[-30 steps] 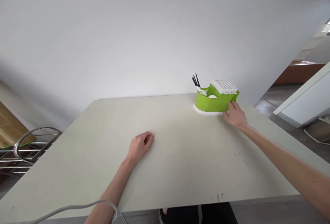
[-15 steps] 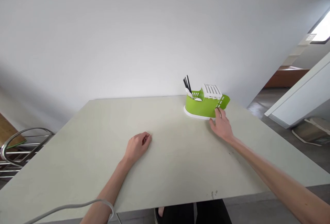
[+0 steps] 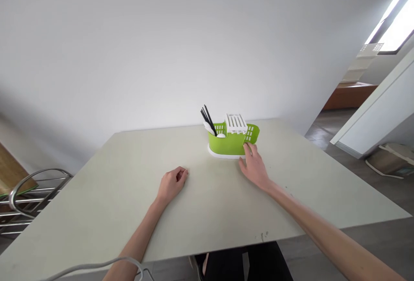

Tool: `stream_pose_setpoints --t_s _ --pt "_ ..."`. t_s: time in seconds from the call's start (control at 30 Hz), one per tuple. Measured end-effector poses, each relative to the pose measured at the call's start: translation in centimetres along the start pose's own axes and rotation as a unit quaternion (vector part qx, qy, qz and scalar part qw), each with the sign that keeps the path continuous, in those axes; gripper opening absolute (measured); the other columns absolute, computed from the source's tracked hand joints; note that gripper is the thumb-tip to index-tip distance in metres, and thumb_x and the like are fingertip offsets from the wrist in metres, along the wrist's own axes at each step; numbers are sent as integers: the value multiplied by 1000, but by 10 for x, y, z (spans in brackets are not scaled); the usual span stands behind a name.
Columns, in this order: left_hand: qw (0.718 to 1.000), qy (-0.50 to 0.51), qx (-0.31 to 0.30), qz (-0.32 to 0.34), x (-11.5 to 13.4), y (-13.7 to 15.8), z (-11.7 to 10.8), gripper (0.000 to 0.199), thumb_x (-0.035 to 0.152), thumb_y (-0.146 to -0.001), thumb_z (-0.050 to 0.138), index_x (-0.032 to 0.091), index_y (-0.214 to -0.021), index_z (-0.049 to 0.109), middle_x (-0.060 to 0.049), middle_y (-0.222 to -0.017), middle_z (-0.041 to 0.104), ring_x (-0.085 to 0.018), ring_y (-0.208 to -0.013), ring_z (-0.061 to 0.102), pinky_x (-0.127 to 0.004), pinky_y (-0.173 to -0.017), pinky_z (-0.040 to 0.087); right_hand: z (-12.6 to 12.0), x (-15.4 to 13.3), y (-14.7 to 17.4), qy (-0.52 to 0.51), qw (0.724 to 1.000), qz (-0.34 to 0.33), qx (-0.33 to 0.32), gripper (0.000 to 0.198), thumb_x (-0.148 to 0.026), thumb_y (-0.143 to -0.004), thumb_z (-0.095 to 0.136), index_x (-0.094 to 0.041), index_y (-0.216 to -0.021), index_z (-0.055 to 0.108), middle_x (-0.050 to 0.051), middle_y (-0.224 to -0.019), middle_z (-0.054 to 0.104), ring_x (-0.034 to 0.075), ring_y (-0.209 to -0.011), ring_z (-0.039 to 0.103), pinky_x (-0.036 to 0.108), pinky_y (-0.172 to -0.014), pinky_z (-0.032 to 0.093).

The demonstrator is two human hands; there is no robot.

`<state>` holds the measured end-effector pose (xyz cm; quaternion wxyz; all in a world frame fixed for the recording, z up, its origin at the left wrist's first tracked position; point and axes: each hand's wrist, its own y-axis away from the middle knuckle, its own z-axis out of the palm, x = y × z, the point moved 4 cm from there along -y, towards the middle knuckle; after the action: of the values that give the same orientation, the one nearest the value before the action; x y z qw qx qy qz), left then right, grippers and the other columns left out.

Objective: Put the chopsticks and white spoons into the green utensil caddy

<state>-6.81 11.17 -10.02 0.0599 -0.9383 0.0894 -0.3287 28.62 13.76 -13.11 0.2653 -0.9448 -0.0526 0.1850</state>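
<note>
Green caddy (image 3: 226, 145): standing upright on the table (image 3: 200, 212) at 1 o'clock from the tabletop's middle, with 12 toward the wall (image 3: 174, 48).
White base (image 3: 223, 156): sitting under the caddy, showing as a pale lip along its front.
Open compartment: at the caddy's 9 o'clock end, with a pierced green back wall; filled with sticks and white pieces.
Black sticks (image 3: 209, 119): bunched in that compartment like chopsticks, rising above the rim and leaning toward 10 o'clock.
White spoon (image 3: 208, 128): propped against the sticks, leaning out past the rim at 9 o'clock.
Rounded white piece (image 3: 221, 135): just beside the sticks at 4 o'clock, barely above the front rim; too small to name for sure.
Slotted white top (image 3: 236, 123): raised over the caddy's middle, with parallel slots.
Compartment at 3 o'clock: backed by a pierced green wall; partly hidden by fingers, so cannot tell what lies inside.
Right hand (image 3: 255, 169): at the caddy's 4 o'clock, with bent fingertips touching its lower front and thumb apart from them; cannot tell whether gripping or only resting.
Left hand (image 3: 171, 184): resting on the table at 9 o'clock, well apart from the caddy, with fingers curled into a loose fist.
Metal rack (image 3: 35, 194): beyond the table's edge at 9 o'clock, bearing a wooden board (image 3: 13, 173).
</note>
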Motion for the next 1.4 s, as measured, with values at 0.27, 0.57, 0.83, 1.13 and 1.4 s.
stream_pose_setpoints --t_s 0.27,0.57,0.83,1.13,1.4 --pt "994 92 42 -33 0 2 -10 41 58 -96 51 23 -87 70 1 -66 66 -17 -62 53 -29 -64 43 -1 -53 18 -46 998 -16 -42 61 -26 -101 43 -13 -161 36 22 -161 40 43 -159 25 59 -119 43" --pt "978 195 21 -68 -10 -3 -13 52 70 -93 57 21 -91 71 0 -70 64 -16 -64 54 -28 -64 43 -38 -53 43 -148 983 -42 -96 74 -32 -106 39 -36 -172 7 8 -179 12 34 -156 39 54 -111 53" --pt "949 291 84 -89 -5 -41 -58 68 81 -83 63 16 -103 72 -10 -98 73 -21 -85 65 -31 -73 51 -40 16 74 -177 982 29 -52 73 -39 -106 42 -29 -172 11 10 -175 28 31 -157 36 54 -121 43" --pt "936 340 40 -82 69 -130 -82 61 74 -84 71 17 -106 69 -20 -129 73 -25 -116 70 -36 -99 53 -22 34 83 -155 982 93 -61 63 -43 -105 43 -29 -165 31 10 -165 48 33 -149 49 58 -118 45" --pt "966 240 -6 -99 99 -167 -70 44 59 -86 76 16 -87 72 -17 -102 82 -30 -103 75 -40 -93 55 -28 30 79 -164 979 94 -74 57 -40 -104 43 -24 -159 41 12 -163 51 31 -150 48 53 -120 44"
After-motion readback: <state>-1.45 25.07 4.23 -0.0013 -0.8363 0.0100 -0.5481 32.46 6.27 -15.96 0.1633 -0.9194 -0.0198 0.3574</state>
